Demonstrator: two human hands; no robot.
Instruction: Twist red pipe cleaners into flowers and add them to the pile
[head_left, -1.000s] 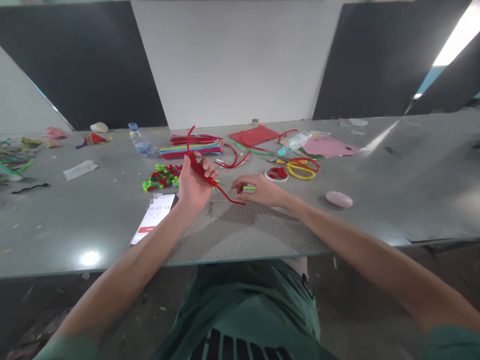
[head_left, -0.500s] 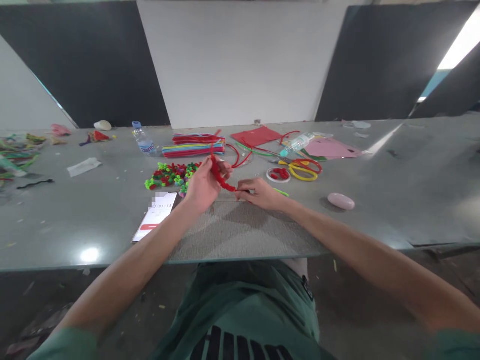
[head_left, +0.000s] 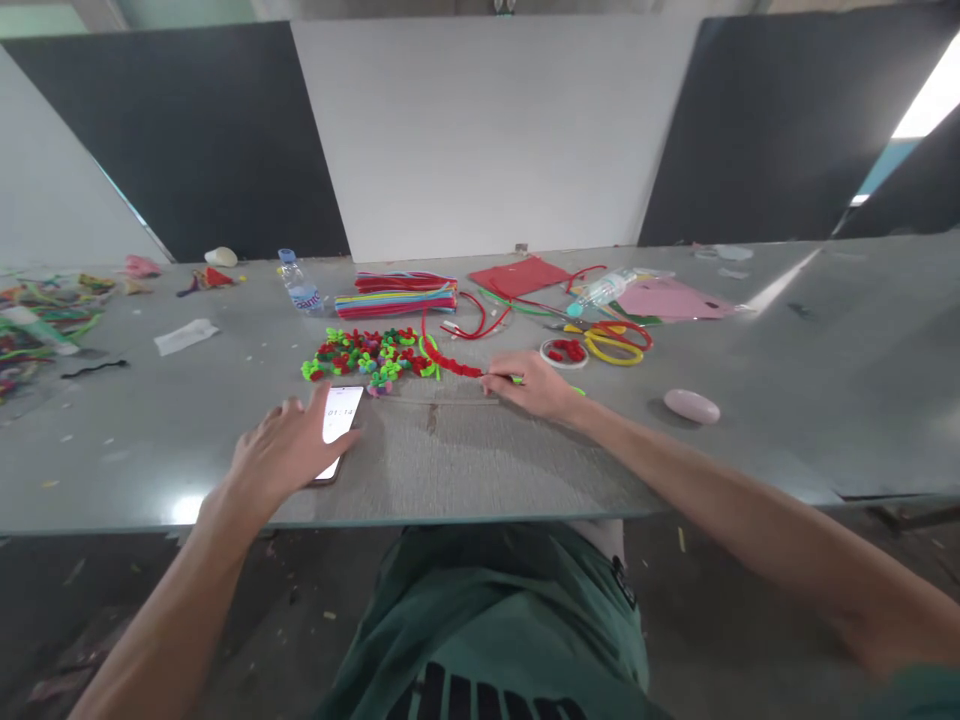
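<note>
Pinched in my right hand is the right end of a red pipe cleaner; its coiled, fluffy part stretches left and its thin tail curves upward. My left hand is open, fingers spread, over the left side of a phone with a lit timer screen. Whether the fingers touch the phone I cannot tell. Just behind the phone lies a pile of small red, green and purple pipe-cleaner flowers. A white ring-shaped lid with red coiled pieces sits right of my right hand.
Bundled pipe cleaners lie at the back, beside a water bottle. Yellow-and-red-handled scissors, a red sheet and a pink sheet are to the right. A pale pink oval object rests nearer the front edge.
My left hand has let go of the red pipe cleaner and moved left and down to the phone. My right hand still holds the pipe cleaner, which is now lower.
</note>
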